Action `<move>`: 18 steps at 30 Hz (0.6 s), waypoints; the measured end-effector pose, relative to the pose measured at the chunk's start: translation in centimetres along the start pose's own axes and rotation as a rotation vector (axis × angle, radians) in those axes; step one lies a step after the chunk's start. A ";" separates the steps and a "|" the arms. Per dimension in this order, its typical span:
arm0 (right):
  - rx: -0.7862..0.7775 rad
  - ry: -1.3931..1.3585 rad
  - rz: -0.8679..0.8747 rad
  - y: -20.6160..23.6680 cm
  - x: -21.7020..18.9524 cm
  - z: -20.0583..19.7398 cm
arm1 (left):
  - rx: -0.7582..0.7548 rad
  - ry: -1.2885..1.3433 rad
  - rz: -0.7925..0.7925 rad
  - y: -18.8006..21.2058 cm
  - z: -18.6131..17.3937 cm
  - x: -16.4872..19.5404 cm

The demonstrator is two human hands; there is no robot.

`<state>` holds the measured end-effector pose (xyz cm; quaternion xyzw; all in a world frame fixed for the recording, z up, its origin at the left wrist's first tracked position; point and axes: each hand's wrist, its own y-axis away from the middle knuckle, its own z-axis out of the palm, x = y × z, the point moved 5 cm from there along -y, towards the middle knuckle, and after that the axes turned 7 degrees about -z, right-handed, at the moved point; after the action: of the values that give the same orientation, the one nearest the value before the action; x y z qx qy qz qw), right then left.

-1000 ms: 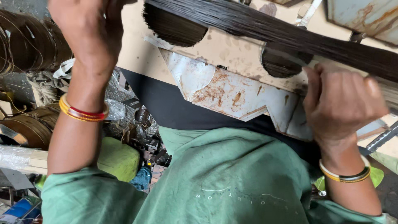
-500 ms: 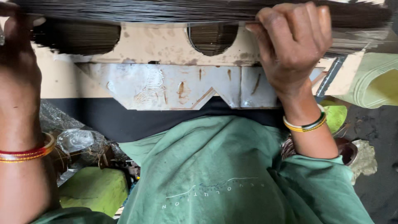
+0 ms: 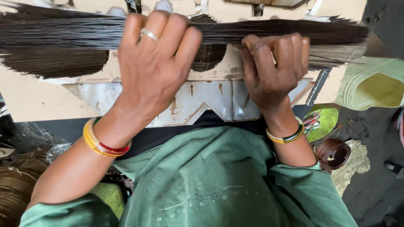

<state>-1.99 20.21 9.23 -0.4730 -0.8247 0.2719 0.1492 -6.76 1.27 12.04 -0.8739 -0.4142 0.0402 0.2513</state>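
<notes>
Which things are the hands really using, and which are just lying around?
In use:
left hand
right hand
long bundle of thin dark wires
rusty white metal plate

Lying about:
green sandal
brown coil of wire
pale green bag

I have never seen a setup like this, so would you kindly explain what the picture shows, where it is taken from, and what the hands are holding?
The picture comes from a camera worn on a person's head, looking straight down, so you see their own green shirt at the bottom and both arms reaching forward. There is no robot, just two bare hands. The left hand, with a ring and yellow and red bangles at the wrist, and the right hand, with a yellow bangle, both grip one long bundle of thin dark wires that lies crosswise. Under it is a pale work surface with a worn, rusty metal plate that has a notched front edge. More wire shows in rounded cut-outs behind the hands. Coils and scraps lie on the floor at the left, and a green sandal lies at the right.
</notes>
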 end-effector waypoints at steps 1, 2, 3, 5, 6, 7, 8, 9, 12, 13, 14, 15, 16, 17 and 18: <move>-0.013 -0.002 0.011 0.1 0.2 0.2 | 0.009 0.039 -0.035 -0.1 0.6 0.0; -0.019 -0.001 0.023 0.2 0.4 0.5 | 0.023 0.076 -0.065 -0.1 1.3 -0.1; -0.022 0.001 0.032 0.3 0.8 0.8 | 0.040 0.109 -0.093 0.1 1.8 -0.5; 0.002 0.002 0.008 0.5 1.2 1.2 | 0.083 0.116 -0.081 0.8 2.5 -0.7; 0.013 0.001 -0.003 0.7 1.3 1.3 | 0.086 0.117 -0.075 1.3 2.8 -0.9; 0.005 -0.018 -0.008 0.8 1.3 1.5 | 0.090 0.119 -0.069 1.6 3.0 -0.9; -0.002 -0.035 -0.011 0.9 1.4 1.7 | 0.077 0.119 -0.060 1.9 3.3 -0.8; -0.008 -0.051 -0.013 1.0 1.3 1.8 | 0.064 0.120 -0.050 2.0 3.5 -0.7; -0.005 -0.058 -0.011 1.0 1.1 1.2 | 0.038 0.119 -0.056 1.6 2.8 -0.2; -0.058 -0.066 -0.020 1.0 0.9 0.9 | 0.024 0.121 -0.043 1.4 2.1 -0.1; -0.106 -0.073 -0.031 0.8 1.1 0.7 | 0.014 0.121 -0.007 1.1 1.1 -0.1; -0.139 -0.061 -0.059 0.5 1.3 0.4 | 0.009 0.118 0.031 0.6 0.2 -0.3; -0.171 -0.050 -0.087 0.3 1.4 0.0 | -0.014 -0.004 0.111 0.5 -0.9 -0.7; -0.191 -0.018 -0.130 0.2 1.9 -0.7 | -0.068 -0.074 0.164 0.3 -1.7 -1.8; -0.217 0.030 -0.170 -0.1 2.3 -0.9 | -0.120 -0.140 0.219 0.3 -2.4 -3.0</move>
<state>-2.77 22.47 10.03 -0.4187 -0.8840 0.1606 0.1320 -7.82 -2.09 13.62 -0.9224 -0.3344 0.1036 0.1632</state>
